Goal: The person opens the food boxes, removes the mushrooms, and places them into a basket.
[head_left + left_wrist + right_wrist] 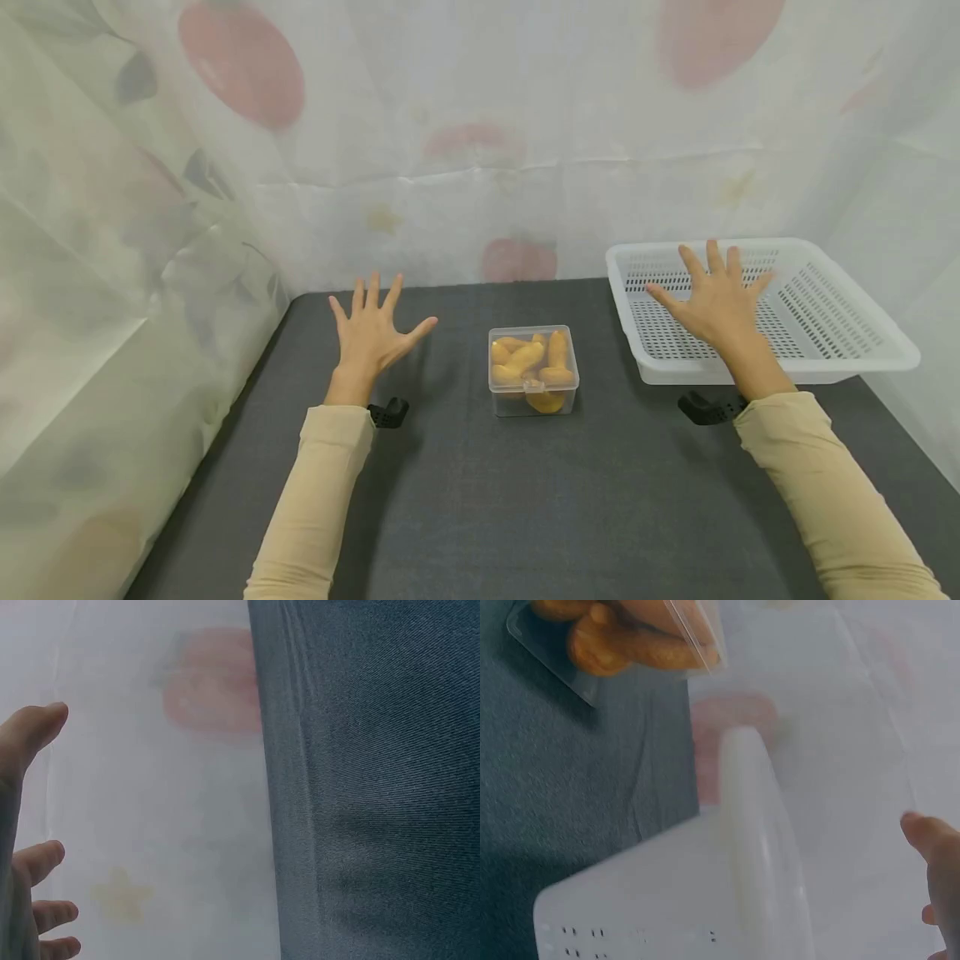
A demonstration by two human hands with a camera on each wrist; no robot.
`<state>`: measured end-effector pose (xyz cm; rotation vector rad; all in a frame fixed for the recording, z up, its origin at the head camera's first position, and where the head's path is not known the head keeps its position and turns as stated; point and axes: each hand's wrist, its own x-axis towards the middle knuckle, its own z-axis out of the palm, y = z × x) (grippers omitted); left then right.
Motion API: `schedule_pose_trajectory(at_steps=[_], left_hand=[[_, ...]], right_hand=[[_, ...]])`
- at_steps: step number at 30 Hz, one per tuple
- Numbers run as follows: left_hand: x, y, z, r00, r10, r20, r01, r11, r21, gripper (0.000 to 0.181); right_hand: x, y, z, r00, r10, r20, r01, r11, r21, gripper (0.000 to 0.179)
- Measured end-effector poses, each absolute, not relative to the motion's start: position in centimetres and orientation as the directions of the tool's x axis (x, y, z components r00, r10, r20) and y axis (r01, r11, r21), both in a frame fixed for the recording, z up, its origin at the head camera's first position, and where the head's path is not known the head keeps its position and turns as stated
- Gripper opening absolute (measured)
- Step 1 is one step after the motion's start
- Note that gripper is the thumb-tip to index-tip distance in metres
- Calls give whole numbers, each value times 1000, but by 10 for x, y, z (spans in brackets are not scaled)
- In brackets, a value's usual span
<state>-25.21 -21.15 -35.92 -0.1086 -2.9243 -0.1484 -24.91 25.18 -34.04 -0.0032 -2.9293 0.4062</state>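
Well, lidded box (533, 367) near basket (832, 366).

Head: high, forward and down over bench (540, 508); left wrist: low, sideways, towards bench edge, printed sheet (157, 802); right wrist: close on perforated basket (637, 892), lidded box (536, 656), shared with head.

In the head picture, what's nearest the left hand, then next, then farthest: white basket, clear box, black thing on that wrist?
1. Black thing: on the wrist, beside the left hand.
2. Clear box: toward the middle.
3. White basket: over on the right.
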Motion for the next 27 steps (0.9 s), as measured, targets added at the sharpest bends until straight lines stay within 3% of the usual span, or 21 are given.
schedule_pose_trajectory(at_steps=[8, 19, 27], left_hand=[[-245, -209, -359, -965, 112, 238, 135, 987, 85, 88], [-227, -198, -369, -903, 205, 378, 273, 952, 135, 64], [-216, -182, -385, -884, 263, 386, 400, 854, 333, 60]], right_hand=[[-240, 241, -343, -959, -19, 282, -110, 945, -309, 74], [-226, 217, -360, -851, -95, 516, -335, 855, -395, 49], [-212, 197, -378, -785, -155, 599, -462, 792, -400, 46]])
